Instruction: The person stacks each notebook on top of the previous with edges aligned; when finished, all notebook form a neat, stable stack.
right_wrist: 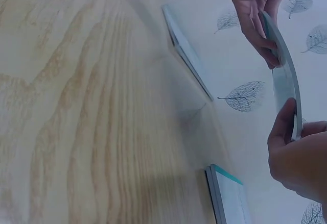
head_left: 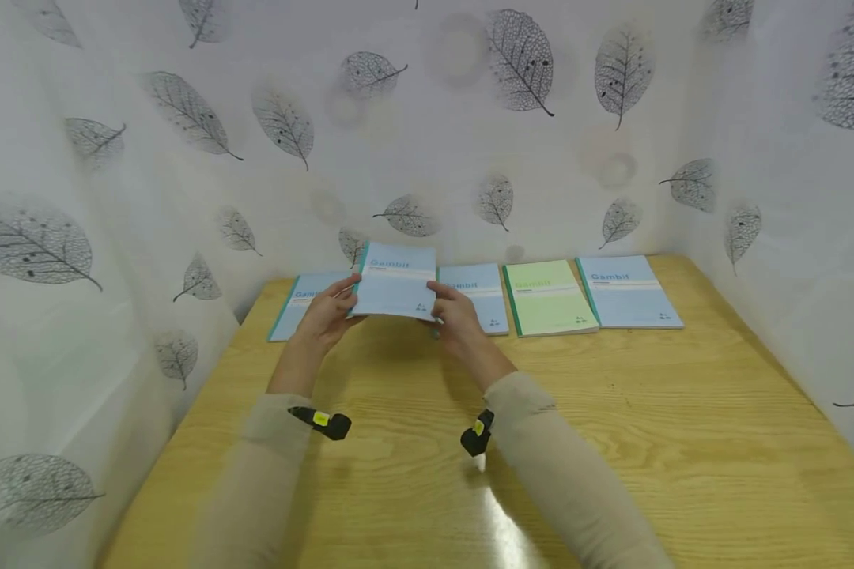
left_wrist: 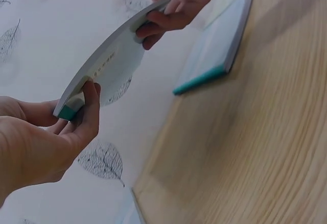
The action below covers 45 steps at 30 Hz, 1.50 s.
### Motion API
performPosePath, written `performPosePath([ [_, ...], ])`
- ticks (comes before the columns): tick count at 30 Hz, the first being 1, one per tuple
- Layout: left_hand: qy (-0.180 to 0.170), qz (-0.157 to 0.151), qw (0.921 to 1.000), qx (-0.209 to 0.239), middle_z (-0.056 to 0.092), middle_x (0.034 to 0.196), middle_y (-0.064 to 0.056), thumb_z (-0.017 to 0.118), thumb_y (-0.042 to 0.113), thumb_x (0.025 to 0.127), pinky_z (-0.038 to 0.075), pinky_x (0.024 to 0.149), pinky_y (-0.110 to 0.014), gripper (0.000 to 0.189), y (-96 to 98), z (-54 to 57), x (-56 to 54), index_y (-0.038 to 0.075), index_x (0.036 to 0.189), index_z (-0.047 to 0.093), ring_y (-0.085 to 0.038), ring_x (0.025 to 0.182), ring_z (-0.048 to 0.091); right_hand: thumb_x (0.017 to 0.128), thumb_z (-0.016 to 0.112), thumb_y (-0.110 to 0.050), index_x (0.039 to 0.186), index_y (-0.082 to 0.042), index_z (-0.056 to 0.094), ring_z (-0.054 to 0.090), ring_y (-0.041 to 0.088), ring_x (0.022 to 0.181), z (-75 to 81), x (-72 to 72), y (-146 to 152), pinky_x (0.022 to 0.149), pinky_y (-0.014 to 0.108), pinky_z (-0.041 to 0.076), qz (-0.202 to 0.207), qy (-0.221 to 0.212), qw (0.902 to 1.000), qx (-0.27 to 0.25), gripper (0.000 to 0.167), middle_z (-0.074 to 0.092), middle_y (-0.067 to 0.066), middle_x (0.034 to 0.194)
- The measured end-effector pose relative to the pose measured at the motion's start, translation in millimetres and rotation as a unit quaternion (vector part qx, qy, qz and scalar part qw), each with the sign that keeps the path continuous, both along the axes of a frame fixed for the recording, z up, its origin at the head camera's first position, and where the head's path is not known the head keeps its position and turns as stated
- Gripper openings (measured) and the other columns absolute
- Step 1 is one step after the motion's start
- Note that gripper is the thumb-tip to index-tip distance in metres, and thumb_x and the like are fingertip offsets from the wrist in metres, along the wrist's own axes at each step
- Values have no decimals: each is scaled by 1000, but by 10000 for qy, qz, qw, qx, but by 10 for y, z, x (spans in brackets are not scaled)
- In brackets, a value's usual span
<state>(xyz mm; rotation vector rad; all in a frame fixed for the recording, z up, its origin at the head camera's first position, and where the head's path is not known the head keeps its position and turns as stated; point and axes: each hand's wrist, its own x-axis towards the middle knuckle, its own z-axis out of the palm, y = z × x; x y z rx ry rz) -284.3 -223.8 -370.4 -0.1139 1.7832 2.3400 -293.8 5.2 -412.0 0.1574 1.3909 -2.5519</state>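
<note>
The left hand (right_wrist: 258,17), upper right, and right hand (right_wrist: 300,157), lower right, hold a bent book (right_wrist: 287,83) between them.

Far-L blue notebook (head_left: 292,310) pt. hidden by L grip (head_left: 323,314); R grip (head_left: 459,318) covers pt. of mid blue notebook (head_left: 485,296). Held notebook's (head_left: 396,283) fine print unreadable. L sleeve (head_left: 263,474) blurry; bench (head_left: 683,411) cut off @ btm.

On my feed, I see a wood-grained worktop (head_left: 384,490); along its far side lie a left blue notebook (head_left: 283,325), a middle blue notebook (head_left: 489,304), a green notebook (head_left: 551,297) and a right blue notebook (head_left: 629,294).
</note>
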Motion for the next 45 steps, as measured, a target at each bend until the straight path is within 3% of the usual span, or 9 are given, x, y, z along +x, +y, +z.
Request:
performPosePath([
  [6,-80,113,9963,846,13,173,-12,35,-5,109,25,128,-49,55,276,-18,-79,5,163,29,-23,143,42,88,37,17,148,-2,54,52,25,128,42,-79,174,96,33,52,-643,-149,9945,-808,65,38,10,163],
  [10,-154,236,9917,1251,23,169,-13,36,-2,110,28,127,-43,54,453,-60,-145,6,163,30,-21,129,52,91,36,14,151,-5,50,56,20,117,82,-121,307,88,27,53,-823,-302,9861,-1411,65,39,5,163],
  [13,-176,350,9903,1336,31,165,-16,39,-1,109,35,124,-39,53,590,-98,-198,3,161,32,-20,121,57,94,35,10,154,-8,48,58,17,108,110,-147,437,83,24,53,-874,-383,9833,-1550,64,41,3,161],
  [19,-250,541,9902,1264,40,160,-22,47,-5,106,48,111,-33,50,859,-219,-281,-4,156,39,-32,141,50,98,32,7,157,-11,46,56,13,98,108,-147,737,75,21,52,-922,-435,9823,-1570,63,38,1,164],
  [24,-560,636,9907,1064,47,155,-23,54,-6,104,50,109,-33,48,1027,-369,-315,-4,151,47,-35,143,48,97,31,9,158,-12,44,58,14,105,-2,-105,924,79,21,52,-1061,-633,9834,-1333,66,39,1,165],
  [31,-961,658,9883,983,51,152,-24,56,-6,103,46,115,-36,46,1147,-569,-347,-4,149,51,-34,140,52,97,32,11,160,-8,39,58,20,129,-164,-74,1038,85,21,56,-1299,-803,9829,-1030,66,40,9,163],
  [34,-924,640,9924,491,55,149,-22,58,-4,103,49,112,-34,45,1148,-599,-341,-2,147,53,-31,137,55,97,37,11,157,-6,43,60,21,121,-214,-86,1055,85,21,57,-1429,-823,9836,-736,62,44,13,157],
  [39,-883,580,9940,-274,60,146,-19,62,-2,101,53,107,-32,45,1138,-609,-327,2,145,58,-29,129,61,95,46,13,150,1,50,60,18,106,-264,-97,1107,84,22,57,-1484,-803,9855,179,57,52,14,141],
  [45,-769,392,9943,-627,55,151,-18,63,-4,99,49,113,-35,51,1177,-617,-302,2,148,54,-31,134,58,98,51,5,148,1,54,58,11,86,-261,-48,1174,93,29,54,-1285,-714,9821,1178,50,56,14,140],
])
